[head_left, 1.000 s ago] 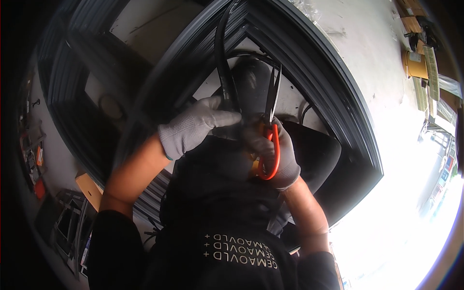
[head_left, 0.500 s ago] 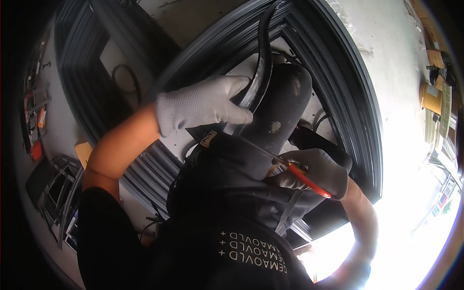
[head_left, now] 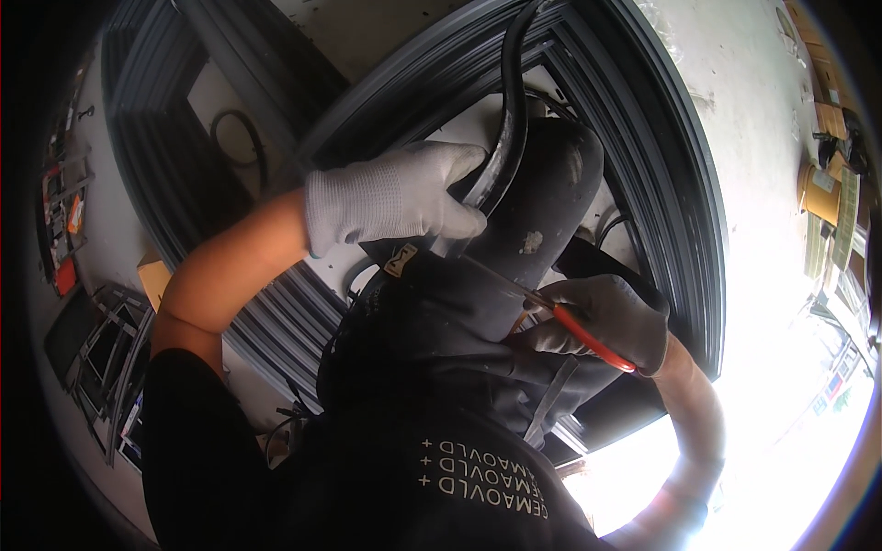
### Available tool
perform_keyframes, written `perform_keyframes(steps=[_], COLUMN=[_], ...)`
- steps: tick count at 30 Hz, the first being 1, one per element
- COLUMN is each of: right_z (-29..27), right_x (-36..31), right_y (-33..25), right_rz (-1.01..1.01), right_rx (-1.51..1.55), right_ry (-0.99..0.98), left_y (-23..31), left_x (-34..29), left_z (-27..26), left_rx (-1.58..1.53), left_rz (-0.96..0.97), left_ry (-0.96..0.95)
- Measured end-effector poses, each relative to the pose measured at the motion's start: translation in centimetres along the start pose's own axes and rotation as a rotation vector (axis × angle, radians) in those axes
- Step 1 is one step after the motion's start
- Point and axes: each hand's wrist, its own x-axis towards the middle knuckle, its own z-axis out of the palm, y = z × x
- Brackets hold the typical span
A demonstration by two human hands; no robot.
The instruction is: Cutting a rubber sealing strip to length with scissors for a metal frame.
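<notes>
My left hand (head_left: 395,195), in a light grey knitted glove, pinches a long black rubber strip (head_left: 513,110) between thumb and fingers. The strip curves up from that grip to the far frame corner, and its near end shows a pale, shiny face. In my gloved right hand (head_left: 617,317) is a pair of scissors with red handles (head_left: 593,338). Their thin blades point up and left over my dark trousers, below the strip's near end and apart from it. Whether the blades are parted is hard to see.
Dark grey profile frames (head_left: 657,138) lie around my legs, with another stack (head_left: 152,119) at the left. A loop of black strip (head_left: 241,138) rests inside that left stack. Boxes and a yellowish spool (head_left: 819,193) stand far right. Metal racks (head_left: 96,358) are at the left.
The whole view has shifted slightly. My left hand still grips the strip, and my right hand still holds the scissors; neither has let go.
</notes>
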Motion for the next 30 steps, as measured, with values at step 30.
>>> perform_keyframes(steps=[30], right_z=[1.3], right_x=[-0.3], right_y=[4.3], right_rz=[-0.248], right_rx=[-0.325], right_ry=[0.025], left_y=[-0.5], left_x=[-1.2], left_z=[-0.7], left_rx=[-0.092], left_rz=[-0.043], left_ry=[0.065])
